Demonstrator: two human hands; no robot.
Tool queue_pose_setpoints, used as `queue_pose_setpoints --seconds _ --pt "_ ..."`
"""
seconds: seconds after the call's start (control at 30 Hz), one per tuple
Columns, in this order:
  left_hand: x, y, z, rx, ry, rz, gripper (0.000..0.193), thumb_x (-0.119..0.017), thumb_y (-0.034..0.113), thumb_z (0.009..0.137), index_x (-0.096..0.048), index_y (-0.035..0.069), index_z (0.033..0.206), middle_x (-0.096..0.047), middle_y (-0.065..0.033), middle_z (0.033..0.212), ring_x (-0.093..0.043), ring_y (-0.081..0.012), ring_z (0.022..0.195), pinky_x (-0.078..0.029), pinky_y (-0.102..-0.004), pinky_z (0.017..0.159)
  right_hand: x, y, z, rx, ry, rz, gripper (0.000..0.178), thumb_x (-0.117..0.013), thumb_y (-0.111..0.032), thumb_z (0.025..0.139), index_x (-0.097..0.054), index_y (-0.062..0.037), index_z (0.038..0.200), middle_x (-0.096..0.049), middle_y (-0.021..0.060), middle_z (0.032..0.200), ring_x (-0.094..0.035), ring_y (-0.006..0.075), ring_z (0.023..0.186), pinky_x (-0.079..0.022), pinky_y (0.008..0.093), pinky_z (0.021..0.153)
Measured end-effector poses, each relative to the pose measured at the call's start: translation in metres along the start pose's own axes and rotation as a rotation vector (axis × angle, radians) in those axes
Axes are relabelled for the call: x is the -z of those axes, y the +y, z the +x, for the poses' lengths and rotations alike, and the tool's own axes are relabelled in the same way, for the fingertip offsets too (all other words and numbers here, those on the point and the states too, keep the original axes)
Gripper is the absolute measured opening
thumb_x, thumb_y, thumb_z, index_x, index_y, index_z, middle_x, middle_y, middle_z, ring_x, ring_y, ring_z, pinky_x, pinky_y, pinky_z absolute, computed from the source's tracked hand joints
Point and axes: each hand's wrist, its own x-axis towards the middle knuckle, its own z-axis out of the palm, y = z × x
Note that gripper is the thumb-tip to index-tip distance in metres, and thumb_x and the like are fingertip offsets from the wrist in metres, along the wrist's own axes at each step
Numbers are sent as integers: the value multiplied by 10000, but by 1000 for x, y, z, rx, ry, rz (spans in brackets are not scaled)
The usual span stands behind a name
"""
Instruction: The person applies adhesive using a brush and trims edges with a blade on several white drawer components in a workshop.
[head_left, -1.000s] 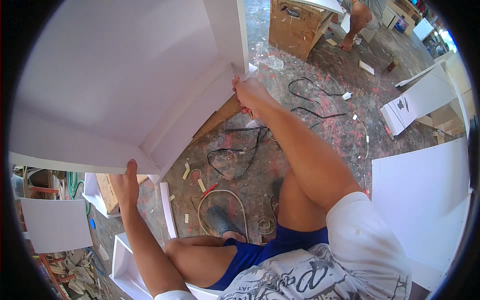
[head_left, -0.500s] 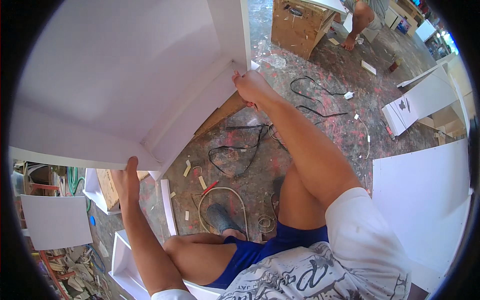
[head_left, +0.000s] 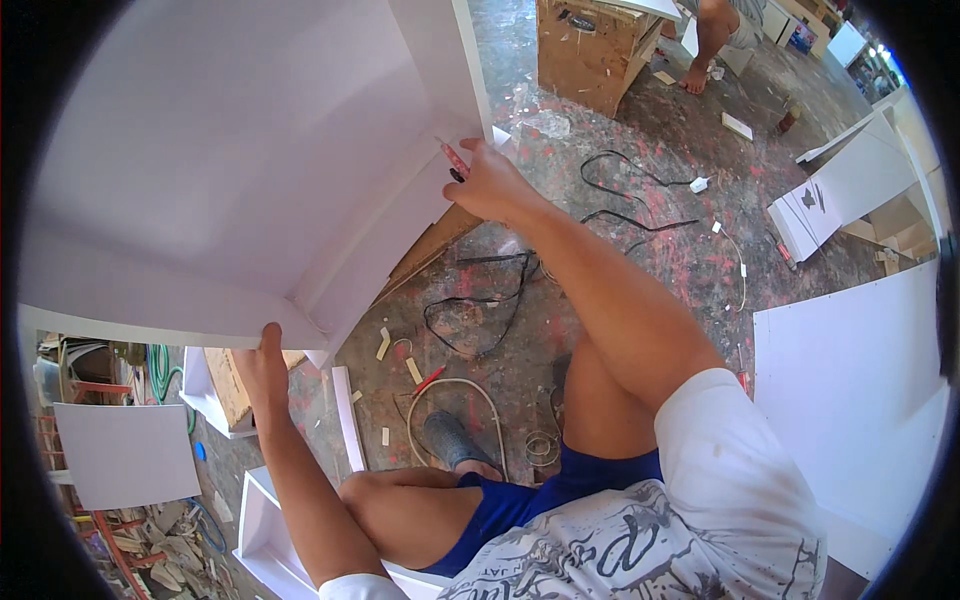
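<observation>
A large white open-fronted cabinet [head_left: 240, 150] fills the upper left, tilted, its inside facing me. My left hand [head_left: 262, 375] grips its near lower edge, the thumb over the rim and the other fingers hidden beneath. Close to the cabinet's right inner corner, my right hand [head_left: 495, 185] holds a slim red utility knife [head_left: 453, 158]. The knife's thin tip points up and left toward the seam between the panels.
Black cable [head_left: 480, 340] and a pale hose loop [head_left: 500, 420] lie on the stained floor. White panels [head_left: 850, 400] stand at right. Another person's leg [head_left: 708, 45] shows beyond a wooden box [head_left: 590, 60]. A white open box [head_left: 265, 530] is beside my left leg.
My right hand has shifted slightly left and down along the cabinet's side, and the red utility knife now shows in it. My left hand keeps its hold on the edge.
</observation>
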Motion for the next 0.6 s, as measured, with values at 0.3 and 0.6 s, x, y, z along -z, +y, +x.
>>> queue_pose_setpoints --seconds 0.3,0.6 --pt "5 -7 -2 -19 -12 38 326 -572 87 863 -618 -111 1119 -636 -161 1060 -591 -286 1007 -462 -393 936 -5 -10 24 -128 -234 371 747 -724 -110 750 -394 170 1359 -672 155 925 -610 236 536 -429 349 379" --pt "6 -11 0 -23 -3 27 350 -577 85 861 -619 -110 1149 -646 -177 1114 -599 -309 1041 -459 -399 969 -12 -4 37 -107 -186 186 384 -692 -113 737 -503 -25 1059 -553 85 682 -497 177 438 -363 348 385"
